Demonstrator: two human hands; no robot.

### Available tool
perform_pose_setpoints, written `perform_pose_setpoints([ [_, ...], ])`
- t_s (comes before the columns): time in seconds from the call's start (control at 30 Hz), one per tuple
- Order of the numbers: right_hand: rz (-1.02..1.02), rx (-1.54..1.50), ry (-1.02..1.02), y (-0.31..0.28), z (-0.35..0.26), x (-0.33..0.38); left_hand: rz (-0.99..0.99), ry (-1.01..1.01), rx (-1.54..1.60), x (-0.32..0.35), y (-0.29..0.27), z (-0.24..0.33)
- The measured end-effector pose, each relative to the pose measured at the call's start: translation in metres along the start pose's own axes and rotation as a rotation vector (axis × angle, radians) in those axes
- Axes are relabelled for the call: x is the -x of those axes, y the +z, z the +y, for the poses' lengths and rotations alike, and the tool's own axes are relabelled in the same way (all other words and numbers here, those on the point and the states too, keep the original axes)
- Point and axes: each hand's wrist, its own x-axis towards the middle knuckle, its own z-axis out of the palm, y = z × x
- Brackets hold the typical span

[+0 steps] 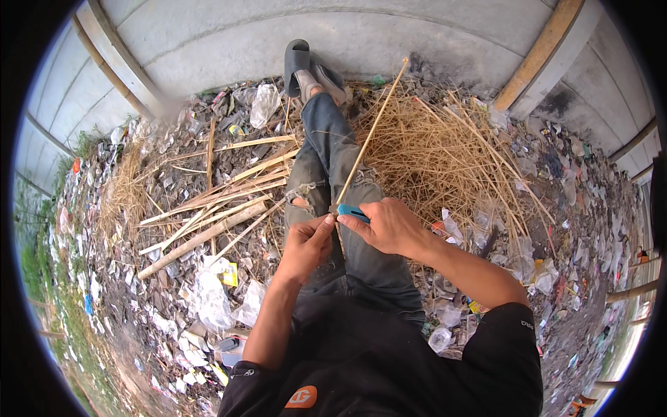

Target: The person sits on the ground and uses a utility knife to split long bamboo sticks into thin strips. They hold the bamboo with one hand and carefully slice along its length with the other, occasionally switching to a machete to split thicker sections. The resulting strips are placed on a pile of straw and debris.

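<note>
My right hand (392, 226) is closed around a blue-handled knife (353, 212), probably a box cutter, held above my thighs. Just left of it, the thumb and forefinger of my left hand (304, 249) pinch together at the near end of a thin bamboo strip (372, 132). From there the strip slants up and away to the right, past my shin toward the wall. The knife's front meets the strip close to my left fingertips; the exact contact is too small to make out. My fingers partly hide the strip's near end.
My legs in torn jeans (323, 160) stretch ahead, feet crossed by the concrete wall (347, 42). Split bamboo pieces (236, 184) and a thicker bamboo pole (201, 240) lie at left. A heap of thin bamboo shavings (431, 153) lies at right. Plastic litter (212, 299) covers the ground.
</note>
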Motion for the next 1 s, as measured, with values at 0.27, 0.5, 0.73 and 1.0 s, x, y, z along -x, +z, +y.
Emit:
perform_pose_setpoints([
  [0.27, 0.25, 0.072, 0.152, -0.001, 0.064, -0.057, 0.043, -0.039, -0.157, 0.012, -0.023, -0.023],
  [0.5, 0.842, 0.057, 0.893, -0.148, 0.308, -0.022, -0.112, -0.149, -0.216, 0.101, -0.06, -0.055],
  [0.73, 0.677, -0.024, 0.648, -0.15, 0.247, -0.008, 0.003, -0.237, 0.108, 0.071, -0.056, -0.028],
  [1.0, 0.296, -0.11, 0.253, -0.068, 0.075, -0.017, -0.116, -0.183, 0.129, 0.017, -0.032, -0.007],
])
